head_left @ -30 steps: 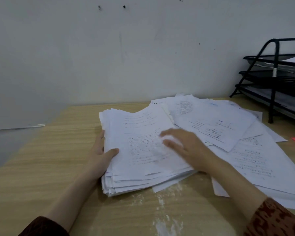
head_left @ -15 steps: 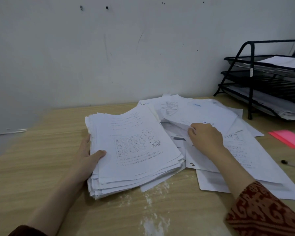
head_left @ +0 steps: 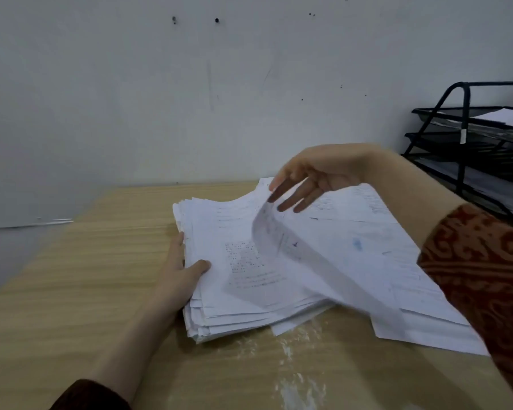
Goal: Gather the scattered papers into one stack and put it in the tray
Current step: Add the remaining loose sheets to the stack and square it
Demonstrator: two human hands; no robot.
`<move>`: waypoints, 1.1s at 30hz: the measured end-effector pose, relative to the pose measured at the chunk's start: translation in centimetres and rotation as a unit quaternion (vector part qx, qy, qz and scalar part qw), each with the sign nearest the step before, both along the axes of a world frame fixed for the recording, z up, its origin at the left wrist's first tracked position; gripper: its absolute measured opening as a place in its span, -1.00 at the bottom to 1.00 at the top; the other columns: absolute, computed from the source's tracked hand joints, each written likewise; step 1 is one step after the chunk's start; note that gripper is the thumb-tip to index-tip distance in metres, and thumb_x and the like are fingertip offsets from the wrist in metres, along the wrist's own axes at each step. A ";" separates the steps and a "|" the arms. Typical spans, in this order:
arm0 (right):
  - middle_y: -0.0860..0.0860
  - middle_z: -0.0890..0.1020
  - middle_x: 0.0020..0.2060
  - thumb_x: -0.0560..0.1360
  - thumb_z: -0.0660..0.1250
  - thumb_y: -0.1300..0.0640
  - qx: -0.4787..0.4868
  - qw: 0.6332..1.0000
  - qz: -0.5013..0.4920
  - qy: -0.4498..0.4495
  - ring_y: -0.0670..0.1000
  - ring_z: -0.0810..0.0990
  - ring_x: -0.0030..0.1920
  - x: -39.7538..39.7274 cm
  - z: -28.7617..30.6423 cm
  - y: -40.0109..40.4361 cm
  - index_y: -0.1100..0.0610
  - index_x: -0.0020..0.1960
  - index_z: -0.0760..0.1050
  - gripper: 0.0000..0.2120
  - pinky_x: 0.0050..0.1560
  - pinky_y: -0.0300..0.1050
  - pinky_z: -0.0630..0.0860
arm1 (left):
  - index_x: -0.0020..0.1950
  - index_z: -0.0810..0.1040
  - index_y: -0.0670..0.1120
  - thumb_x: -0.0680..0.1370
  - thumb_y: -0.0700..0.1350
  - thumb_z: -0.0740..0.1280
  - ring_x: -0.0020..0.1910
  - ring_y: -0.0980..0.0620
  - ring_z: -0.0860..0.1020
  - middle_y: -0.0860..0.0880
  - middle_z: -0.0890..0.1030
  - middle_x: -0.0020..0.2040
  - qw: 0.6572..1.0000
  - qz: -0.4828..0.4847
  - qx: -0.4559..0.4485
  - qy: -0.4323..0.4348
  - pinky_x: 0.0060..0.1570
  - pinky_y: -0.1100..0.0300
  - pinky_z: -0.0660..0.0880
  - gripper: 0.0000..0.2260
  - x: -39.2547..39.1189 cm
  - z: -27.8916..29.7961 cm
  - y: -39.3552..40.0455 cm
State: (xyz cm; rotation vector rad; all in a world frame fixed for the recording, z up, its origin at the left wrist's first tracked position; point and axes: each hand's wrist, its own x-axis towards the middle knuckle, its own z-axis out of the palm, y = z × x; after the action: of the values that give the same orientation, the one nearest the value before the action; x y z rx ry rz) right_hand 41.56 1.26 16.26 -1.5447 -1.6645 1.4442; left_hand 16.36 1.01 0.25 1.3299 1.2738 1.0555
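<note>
Paper stack (head_left: 237,276) lies on the wooden surface (head_left: 71,291). Left hand (head_left: 181,270) has its grip clamped on the stack's left edge, thumb on top. Right hand (head_left: 311,179) is up above the stack, pinching a loose sheet (head_left: 308,255) that bends down from that grip. More loose papers (head_left: 412,306) lie right of it. Black wire tray rack (head_left: 471,143) stands far right.

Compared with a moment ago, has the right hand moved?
Yes. The right hand has lifted off the loose sheets on the table, carrying one sheet left towards the stack.
</note>
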 end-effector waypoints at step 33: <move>-0.06 0.50 0.23 0.44 0.25 -0.31 0.059 0.976 -0.207 0.026 0.03 0.49 0.22 1.4 -12.3 0.1 0.11 0.38 0.33 -0.32 0.20 -0.12 0.40 | 0.33 0.41 0.04 0.51 -0.38 0.27 0.04 -0.04 0.65 -0.02 0.65 0.13 0.960 -0.099 0.056 -0.254 -0.11 0.10 0.62 -0.53 -1.1 3.7 -2.5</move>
State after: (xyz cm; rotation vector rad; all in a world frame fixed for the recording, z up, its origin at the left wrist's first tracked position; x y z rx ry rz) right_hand 42.97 1.40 3.94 -1.6485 -1.2747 1.1343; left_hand 15.24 -1.45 4.00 1.1397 0.6923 1.2379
